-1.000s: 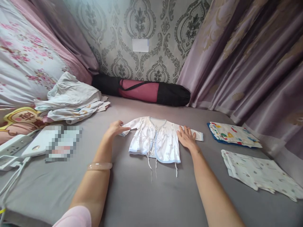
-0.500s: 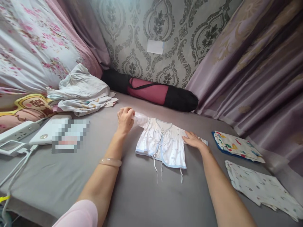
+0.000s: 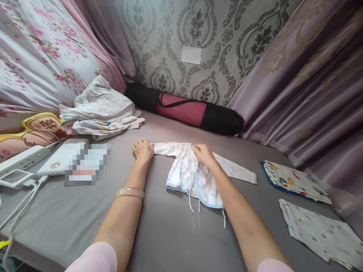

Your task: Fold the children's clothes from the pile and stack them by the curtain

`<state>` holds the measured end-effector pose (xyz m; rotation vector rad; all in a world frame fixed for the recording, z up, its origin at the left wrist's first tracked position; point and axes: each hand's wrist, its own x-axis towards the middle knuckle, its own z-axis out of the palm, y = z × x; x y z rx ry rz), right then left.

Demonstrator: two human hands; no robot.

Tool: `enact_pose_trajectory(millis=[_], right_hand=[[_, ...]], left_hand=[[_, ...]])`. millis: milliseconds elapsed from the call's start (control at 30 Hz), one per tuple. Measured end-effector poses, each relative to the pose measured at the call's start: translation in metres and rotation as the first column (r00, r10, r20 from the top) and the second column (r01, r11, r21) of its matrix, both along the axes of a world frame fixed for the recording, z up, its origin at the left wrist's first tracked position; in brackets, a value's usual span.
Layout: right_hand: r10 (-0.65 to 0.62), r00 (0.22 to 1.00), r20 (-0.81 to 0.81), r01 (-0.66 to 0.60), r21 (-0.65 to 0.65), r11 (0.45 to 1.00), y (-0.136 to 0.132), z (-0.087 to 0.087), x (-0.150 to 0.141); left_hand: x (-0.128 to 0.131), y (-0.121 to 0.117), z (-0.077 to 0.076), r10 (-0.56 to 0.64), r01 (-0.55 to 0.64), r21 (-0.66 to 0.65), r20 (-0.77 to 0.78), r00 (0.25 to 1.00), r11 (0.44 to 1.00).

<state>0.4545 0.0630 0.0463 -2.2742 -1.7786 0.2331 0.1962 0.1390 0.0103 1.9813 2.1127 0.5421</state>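
Note:
A small white baby shirt (image 3: 181,172) with blue edging and thin ties lies front up on the grey bed sheet (image 3: 170,238). My left hand (image 3: 143,150) has its fingers closed at the cuff of the left-hand sleeve, which is stretched out straight. At the collar, my right hand (image 3: 204,154) pinches the neckline, and its forearm covers part of the shirt's right side. The other sleeve reaches out to the right, flat on the sheet. Several ties hang below the blue hem.
Folded patterned clothes (image 3: 296,179) and white printed cloth (image 3: 323,234) lie at the right. A heap of pale clothes (image 3: 102,109), a white box-shaped device (image 3: 62,158) and a power strip (image 3: 27,160) with cables are left. A long black-and-pink bag (image 3: 181,109) lies along the wall.
My left hand has drawn the left sleeve out straight from the shirt. My right hand has left the right sleeve and moved to the collar. The view has shifted slightly.

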Motion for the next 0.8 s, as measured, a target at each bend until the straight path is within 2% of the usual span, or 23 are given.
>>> enact_pose_trajectory(millis=[100, 267, 400, 533, 800], right_hand=[[-0.132, 0.989, -0.062, 0.132, -0.002, 0.991, 0.025, -0.006, -0.019], [-0.297, 0.953, -0.062, 0.296, -0.035, 0.955, 0.054, -0.020, -0.027], [-0.317, 0.947, -0.060, 0.316, -0.025, 0.948, 0.064, -0.028, -0.031], [-0.320, 0.946, -0.050, 0.320, -0.006, 0.947, 0.063, -0.029, -0.034], [-0.289, 0.952, 0.105, 0.284, 0.055, 0.957, 0.050, -0.035, -0.036]], left_hand=[[-0.001, 0.003, -0.003, -0.014, 0.014, -0.021, 0.012, 1.000, 1.000], [0.000, 0.011, -0.006, 0.001, 0.003, -0.052, 0.064, 0.998, 0.999], [0.003, 0.018, -0.008, -0.016, 0.023, -0.041, 0.168, 0.986, 0.999], [0.002, 0.024, -0.011, -0.009, 0.014, -0.015, 0.315, 0.949, 1.000], [0.000, 0.020, -0.010, 0.042, -0.047, 0.005, 0.377, 0.925, 0.999]])
